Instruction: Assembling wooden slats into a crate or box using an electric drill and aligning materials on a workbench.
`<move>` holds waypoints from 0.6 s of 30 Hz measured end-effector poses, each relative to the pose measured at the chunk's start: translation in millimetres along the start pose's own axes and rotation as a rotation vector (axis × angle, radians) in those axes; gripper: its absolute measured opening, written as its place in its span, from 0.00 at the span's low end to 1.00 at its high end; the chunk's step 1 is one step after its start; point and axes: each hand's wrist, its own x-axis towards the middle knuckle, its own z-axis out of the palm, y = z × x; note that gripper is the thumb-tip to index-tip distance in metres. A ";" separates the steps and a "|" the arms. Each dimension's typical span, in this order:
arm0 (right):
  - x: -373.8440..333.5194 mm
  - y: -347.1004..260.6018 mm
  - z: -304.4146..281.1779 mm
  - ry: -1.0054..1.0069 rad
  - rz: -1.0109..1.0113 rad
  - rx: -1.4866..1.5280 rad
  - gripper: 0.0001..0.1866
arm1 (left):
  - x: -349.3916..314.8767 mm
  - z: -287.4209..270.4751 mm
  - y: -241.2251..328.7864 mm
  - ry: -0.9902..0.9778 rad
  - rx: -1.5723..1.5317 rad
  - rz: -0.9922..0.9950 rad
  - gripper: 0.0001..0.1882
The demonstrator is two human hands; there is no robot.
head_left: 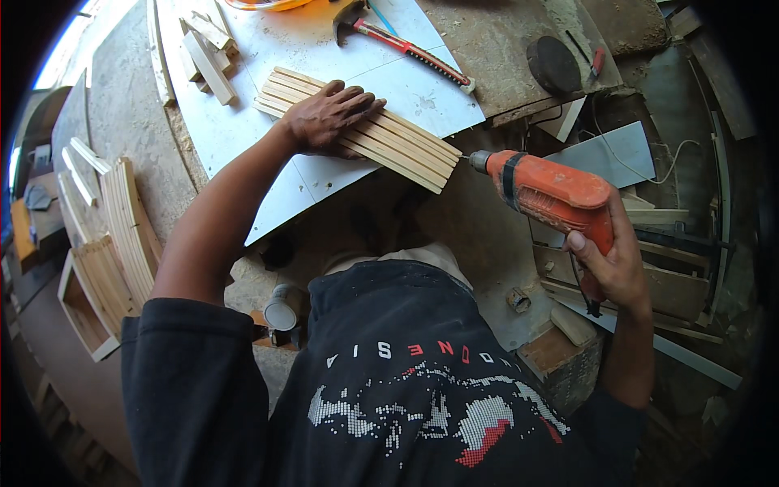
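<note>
My left hand lies flat, fingers spread, on a row of several pale wooden slats laid side by side on a white board. My right hand grips the handle of an orange power drill. The drill's chuck and bit point left and meet the right end of the slats, at the board's edge. My dark printed shirt fills the lower middle.
A red-handled hammer lies on the white board behind the slats. Loose wood offcuts sit at the board's far left. Curved wooden pieces and small frames lie on the left. A dark round disc, boards and cables crowd the right.
</note>
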 end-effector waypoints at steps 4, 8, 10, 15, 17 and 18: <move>0.3 -0.9 0.3 0.002 -0.009 -0.002 0.35 | 0.9 -3.5 0.4 -0.001 -0.009 0.005 0.62; 1.9 -3.2 0.7 0.003 -0.004 -0.008 0.36 | 0.1 -3.2 1.5 -0.002 0.003 -0.004 0.62; 2.0 -3.7 0.8 0.003 -0.001 -0.019 0.36 | 0.5 -4.2 1.6 -0.014 0.005 -0.003 0.62; 2.4 -3.1 0.3 -0.004 -0.018 -0.023 0.36 | 1.0 -5.3 1.0 -0.037 -0.004 -0.008 0.62; 2.7 -3.9 0.6 -0.007 -0.018 -0.027 0.36 | 0.7 -2.9 0.2 -0.035 -0.006 -0.009 0.62; 2.9 -4.4 0.8 -0.009 -0.018 -0.032 0.35 | 0.5 -1.7 -0.1 -0.026 -0.002 -0.010 0.62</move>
